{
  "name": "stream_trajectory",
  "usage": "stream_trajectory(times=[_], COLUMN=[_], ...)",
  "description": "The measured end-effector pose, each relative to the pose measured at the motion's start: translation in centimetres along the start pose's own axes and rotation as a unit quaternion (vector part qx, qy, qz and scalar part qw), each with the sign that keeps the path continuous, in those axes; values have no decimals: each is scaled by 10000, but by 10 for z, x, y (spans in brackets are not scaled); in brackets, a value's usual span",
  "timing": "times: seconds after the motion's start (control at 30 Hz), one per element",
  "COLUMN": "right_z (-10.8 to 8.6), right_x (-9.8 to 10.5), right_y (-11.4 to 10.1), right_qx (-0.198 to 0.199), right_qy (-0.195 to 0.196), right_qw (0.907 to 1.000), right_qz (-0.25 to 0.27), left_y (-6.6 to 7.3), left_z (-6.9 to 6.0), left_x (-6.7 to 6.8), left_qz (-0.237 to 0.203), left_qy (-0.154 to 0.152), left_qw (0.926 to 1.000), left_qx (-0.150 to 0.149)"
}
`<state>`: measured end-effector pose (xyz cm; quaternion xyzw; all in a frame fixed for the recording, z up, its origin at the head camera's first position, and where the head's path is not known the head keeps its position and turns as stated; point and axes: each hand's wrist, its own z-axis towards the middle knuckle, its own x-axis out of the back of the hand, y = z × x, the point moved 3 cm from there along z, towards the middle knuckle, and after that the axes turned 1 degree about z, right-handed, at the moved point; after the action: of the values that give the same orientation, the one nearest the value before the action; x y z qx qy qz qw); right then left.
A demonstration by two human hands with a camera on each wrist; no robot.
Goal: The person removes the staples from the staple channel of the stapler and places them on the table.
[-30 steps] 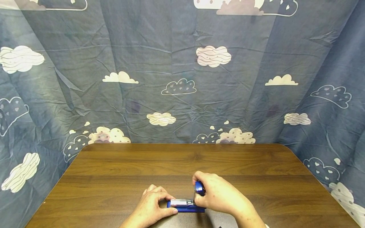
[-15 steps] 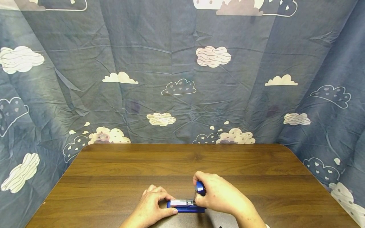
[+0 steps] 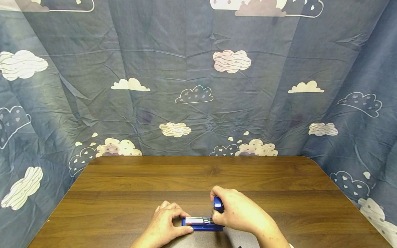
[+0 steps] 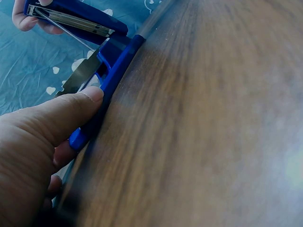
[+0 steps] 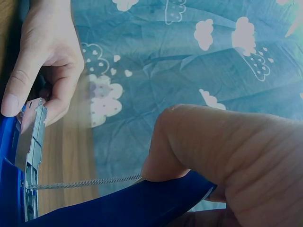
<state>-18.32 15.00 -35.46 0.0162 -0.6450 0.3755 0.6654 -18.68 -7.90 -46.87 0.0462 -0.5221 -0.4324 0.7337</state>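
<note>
A blue stapler (image 3: 207, 227) rests on the table with its top arm (image 3: 218, 204) swung up steeply from the base. Its metal staple channel (image 5: 32, 137) lies exposed along the base. A thin coil spring (image 5: 85, 183) stretches between the channel and the raised arm. My left hand (image 3: 167, 222) grips the base's left end between thumb and fingers, also seen in the left wrist view, thumb (image 4: 78, 111) along the side. The right hand (image 3: 237, 210) holds the raised arm, its fingers curled round it. Whether staples lie in the channel I cannot tell.
The brown wooden table (image 3: 198, 175) extends behind and to both sides of the stapler. A blue-grey curtain (image 3: 198, 69) with cloud prints hangs behind it and along both sides. A small dark tip shows at the bottom edge of the head view.
The raised arm of the stapler has tilted very slightly to the right with the right hand. The left hand and the base stay where they were.
</note>
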Motion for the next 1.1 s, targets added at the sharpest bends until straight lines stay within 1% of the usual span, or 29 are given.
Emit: stream_trajectory(times=[0.33, 0.73, 1.1], right_z=[0, 0, 1], right_x=[-1, -2, -4], right_y=[-3, -2, -3], right_qx=[39, 30, 102], right_qy=[69, 64, 96], right_qw=[9999, 9999, 9996], right_qz=[-92, -157, -234], left_y=[0, 0, 0], left_z=[-1, 0, -1], left_x=[0, 0, 0], left_qz=[47, 40, 62], left_qy=[21, 56, 69], left_qw=[10000, 10000, 10000], left_qx=[3, 1, -27])
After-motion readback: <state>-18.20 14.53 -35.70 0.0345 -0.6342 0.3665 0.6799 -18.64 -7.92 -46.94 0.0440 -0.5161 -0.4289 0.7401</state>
